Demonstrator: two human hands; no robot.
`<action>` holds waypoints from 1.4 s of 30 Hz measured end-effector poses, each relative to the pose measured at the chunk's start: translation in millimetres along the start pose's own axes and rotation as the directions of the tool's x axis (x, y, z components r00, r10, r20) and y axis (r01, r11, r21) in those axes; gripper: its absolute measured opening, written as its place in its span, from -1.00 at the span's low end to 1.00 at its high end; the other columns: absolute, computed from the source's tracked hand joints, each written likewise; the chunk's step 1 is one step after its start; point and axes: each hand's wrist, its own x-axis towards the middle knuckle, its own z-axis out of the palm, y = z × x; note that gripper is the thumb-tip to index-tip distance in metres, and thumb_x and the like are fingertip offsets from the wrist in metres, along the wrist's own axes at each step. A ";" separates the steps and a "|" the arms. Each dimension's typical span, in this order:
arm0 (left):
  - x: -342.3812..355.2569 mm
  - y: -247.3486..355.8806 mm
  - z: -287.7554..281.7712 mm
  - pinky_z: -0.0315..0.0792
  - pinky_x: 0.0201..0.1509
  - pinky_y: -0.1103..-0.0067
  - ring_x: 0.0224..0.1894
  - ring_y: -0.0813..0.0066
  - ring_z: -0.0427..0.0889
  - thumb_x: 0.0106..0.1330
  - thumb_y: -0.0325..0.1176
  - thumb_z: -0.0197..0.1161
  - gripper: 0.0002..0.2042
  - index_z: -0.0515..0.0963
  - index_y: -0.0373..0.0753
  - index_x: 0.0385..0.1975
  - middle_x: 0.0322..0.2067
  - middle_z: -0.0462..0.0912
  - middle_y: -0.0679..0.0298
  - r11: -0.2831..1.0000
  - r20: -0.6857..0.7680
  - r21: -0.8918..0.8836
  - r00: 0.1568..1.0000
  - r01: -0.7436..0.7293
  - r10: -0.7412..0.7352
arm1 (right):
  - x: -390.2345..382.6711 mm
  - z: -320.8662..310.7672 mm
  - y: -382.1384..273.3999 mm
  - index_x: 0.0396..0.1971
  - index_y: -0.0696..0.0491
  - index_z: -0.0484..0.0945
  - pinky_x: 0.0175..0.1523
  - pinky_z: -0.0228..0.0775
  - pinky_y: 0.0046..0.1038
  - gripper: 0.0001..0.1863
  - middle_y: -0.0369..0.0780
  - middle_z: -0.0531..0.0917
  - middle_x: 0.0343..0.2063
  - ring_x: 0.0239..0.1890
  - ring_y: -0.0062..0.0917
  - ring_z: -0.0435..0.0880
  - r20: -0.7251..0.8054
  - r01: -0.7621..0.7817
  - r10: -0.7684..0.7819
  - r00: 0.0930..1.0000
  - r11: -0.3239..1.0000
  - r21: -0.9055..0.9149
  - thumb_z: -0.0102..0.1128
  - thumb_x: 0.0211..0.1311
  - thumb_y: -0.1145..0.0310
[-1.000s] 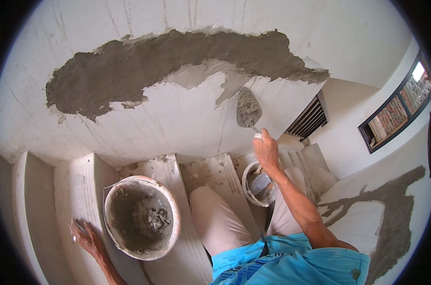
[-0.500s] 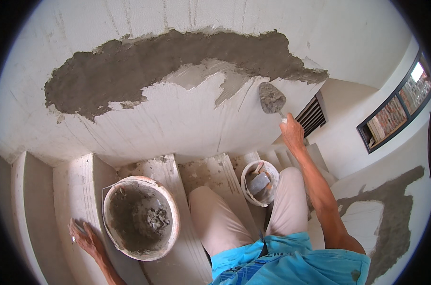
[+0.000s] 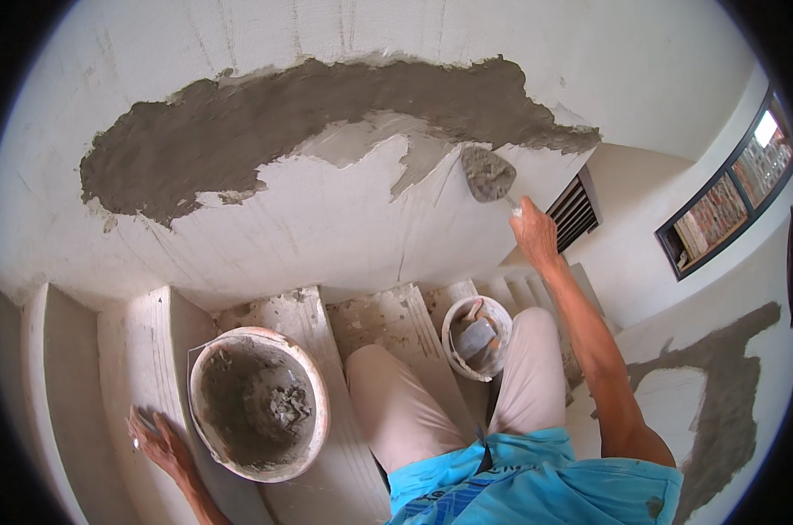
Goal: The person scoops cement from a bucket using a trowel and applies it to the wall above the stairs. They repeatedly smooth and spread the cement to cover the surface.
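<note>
My right hand (image 3: pixel 534 230) grips a pointed trowel (image 3: pixel 486 175) by its handle; the blade, crusted with wet grey mortar, lies at the white wall (image 3: pixel 326 227) just below a long dark band of mortar (image 3: pixel 282 122). Lighter smeared patches show under that band. My left hand (image 3: pixel 156 442) rests on a stair step (image 3: pixel 143 341) with its fingers apart. Right of it stands a large bucket (image 3: pixel 258 407) holding some grey mortar. A smaller white bucket (image 3: pixel 477 339), with a flat tool and other items inside, stands beside my right knee.
The staircase (image 3: pixel 379 315) runs across below the wall, under my legs. A slatted grille (image 3: pixel 571 214) and a dark-framed window (image 3: pixel 724 206) with brickwork behind it are at the right. More grey patching (image 3: pixel 729 394) marks the surface at the lower right.
My right hand and the trowel moved up and to the right, then the blade shifted slightly left along the wall toward the mortar band. My left hand stayed on the step.
</note>
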 end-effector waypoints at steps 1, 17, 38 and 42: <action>0.0 2.0 -1.4 0.06 0.44 0.21 0.34 -0.07 0.26 0.37 -0.26 0.11 -0.50 0.35 -0.39 0.25 0.24 0.39 -0.12 1.000 0.005 -0.003 1.000 -0.002 0.002 | -5.4 1.6 3.6 -0.28 0.21 0.36 -0.33 0.42 -0.04 -0.78 0.10 0.59 -0.48 -0.40 0.07 0.62 0.030 -0.012 0.013 0.999 1.000 -0.012 0.09 0.14 0.42; 0.2 0.2 -1.3 0.05 0.44 0.21 0.35 -0.06 0.25 0.38 -0.27 0.11 -0.51 0.35 -0.37 0.26 0.24 0.39 -0.11 1.000 0.006 -0.005 1.000 -0.004 0.004 | 0.2 -7.6 -0.6 -0.33 0.19 0.32 -0.32 0.42 -0.05 -0.79 0.08 0.57 -0.48 -0.40 0.06 0.60 0.010 0.041 -0.040 0.999 0.999 -0.016 0.12 0.13 0.42; 0.7 -10.9 4.4 0.06 0.44 0.20 0.34 -0.06 0.26 0.37 -0.31 0.10 -0.52 0.35 -0.37 0.26 0.23 0.40 -0.11 1.000 -0.032 0.003 0.999 0.004 -0.004 | 33.4 -30.4 -34.9 -0.34 0.17 0.31 -0.34 0.44 -0.07 -0.78 0.05 0.56 -0.50 -0.43 0.04 0.61 -0.104 0.101 -0.096 0.990 0.994 0.045 0.14 0.13 0.41; 1.1 -4.2 2.2 0.06 0.44 0.20 0.34 -0.06 0.26 0.37 -0.30 0.10 -0.52 0.35 -0.36 0.26 0.24 0.40 -0.11 1.000 -0.002 0.007 1.000 0.007 -0.007 | 19.4 -14.4 -18.7 -0.34 0.17 0.31 -0.34 0.43 -0.06 -0.78 0.04 0.56 -0.49 -0.43 0.03 0.60 -0.023 0.169 -0.170 0.985 0.985 -0.040 0.14 0.13 0.41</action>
